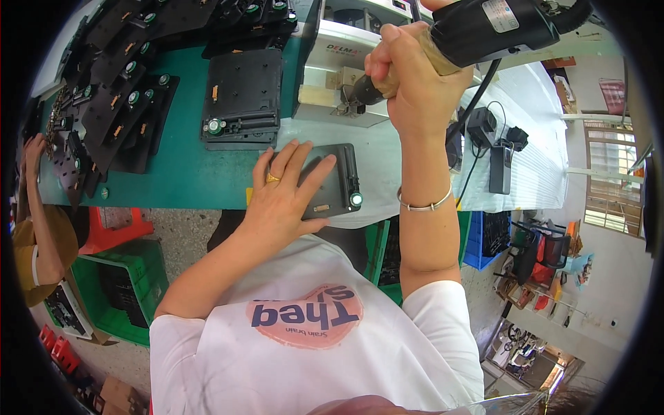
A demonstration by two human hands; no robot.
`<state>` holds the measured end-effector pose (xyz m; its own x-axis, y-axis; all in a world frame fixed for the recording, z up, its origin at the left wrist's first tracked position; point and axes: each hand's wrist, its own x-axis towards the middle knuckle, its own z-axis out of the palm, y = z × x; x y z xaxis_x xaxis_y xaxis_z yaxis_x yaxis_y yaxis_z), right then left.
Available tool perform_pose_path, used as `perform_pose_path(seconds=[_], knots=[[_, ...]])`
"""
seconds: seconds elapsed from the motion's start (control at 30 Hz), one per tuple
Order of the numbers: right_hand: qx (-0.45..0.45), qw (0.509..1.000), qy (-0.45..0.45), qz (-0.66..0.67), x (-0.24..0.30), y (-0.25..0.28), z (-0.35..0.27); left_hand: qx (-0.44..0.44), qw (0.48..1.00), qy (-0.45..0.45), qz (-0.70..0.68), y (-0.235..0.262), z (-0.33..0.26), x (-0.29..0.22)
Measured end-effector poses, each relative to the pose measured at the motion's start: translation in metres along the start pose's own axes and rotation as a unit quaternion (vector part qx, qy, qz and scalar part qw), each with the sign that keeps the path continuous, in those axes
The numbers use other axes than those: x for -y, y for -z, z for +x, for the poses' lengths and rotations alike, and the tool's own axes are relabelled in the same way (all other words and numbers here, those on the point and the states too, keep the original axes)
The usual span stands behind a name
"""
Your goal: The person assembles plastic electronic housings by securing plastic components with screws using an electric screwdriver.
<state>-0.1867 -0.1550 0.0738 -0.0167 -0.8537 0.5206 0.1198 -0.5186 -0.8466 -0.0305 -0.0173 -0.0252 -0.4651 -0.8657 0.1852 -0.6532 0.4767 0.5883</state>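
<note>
My left hand [280, 197] rests flat, fingers spread, on a dark plastic panel [339, 183] at the table's near edge. That panel has a long tube-like part along its right side and a small round silvery piece at its lower right corner. My right hand [418, 86] is raised and wrapped around the taped grip of a black electric screwdriver [491, 31]. The screwdriver's dark nose points left and down, close to the front of a white box-shaped machine [325, 59]. Whether its tip touches the machine I cannot tell.
Beyond my left hand lie a stack of similar panels [242, 90] and several more heaped [114, 104] at the left. A co-worker's arm [45, 242] shows at far left. Black adapters [499, 166] with cables sit right. Green [124, 277] and blue crates [484, 242] stand below the table.
</note>
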Motion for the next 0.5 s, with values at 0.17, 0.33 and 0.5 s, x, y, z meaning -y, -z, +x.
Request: perform_pose_path(seconds=[0.17, 0.33, 0.5], knots=[[-0.009, 1.000, -0.002, 0.028, 0.009, 0.012, -0.018, -0.010, 1.000, -0.010, 0.002, -0.001, -0.003, 0.002], [0.006, 0.988, -0.010, 0.152, 0.031, 0.035, -0.055, -0.051, 0.997, -0.055, 0.018, -0.006, -0.008, 0.001], [-0.001, 0.988, -0.035, 0.148, 0.039, 0.047, -0.090, -0.095, 0.986, -0.135, 0.002, -0.022, -0.006, -0.006]])
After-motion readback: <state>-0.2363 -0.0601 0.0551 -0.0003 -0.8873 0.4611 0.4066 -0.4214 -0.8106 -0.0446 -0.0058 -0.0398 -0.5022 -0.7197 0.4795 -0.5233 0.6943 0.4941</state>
